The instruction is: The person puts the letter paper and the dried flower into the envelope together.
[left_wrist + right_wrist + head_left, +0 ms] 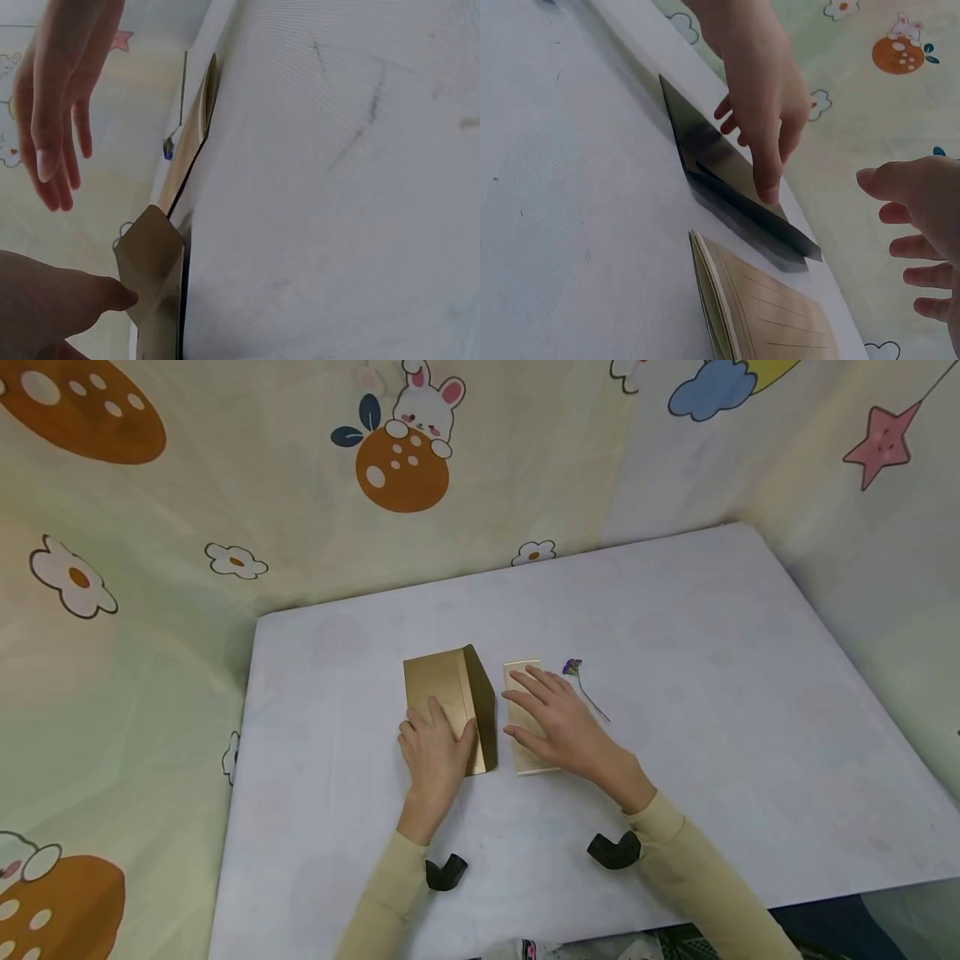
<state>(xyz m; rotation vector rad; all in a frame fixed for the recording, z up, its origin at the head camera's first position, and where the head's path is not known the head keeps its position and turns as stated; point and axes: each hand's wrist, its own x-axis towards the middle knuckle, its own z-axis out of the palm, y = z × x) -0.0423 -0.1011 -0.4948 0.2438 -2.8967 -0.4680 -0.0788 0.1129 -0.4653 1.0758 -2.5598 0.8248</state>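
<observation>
white table [712, 693] | left hand [435, 752] flat on gold envelope [450, 693] | right hand [558, 727] open over card [525, 752]

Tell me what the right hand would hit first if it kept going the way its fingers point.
The right hand points up-left over the cream card; straight on, it would likely meet the gold envelope's raised flap first, though height is hard to judge.

Both bare hands, left hand [433, 750] and right hand [558, 725], emerge from long beige sleeves [693, 868]; a black wrist mount [613, 850] sits at six o'clock of each.
</observation>
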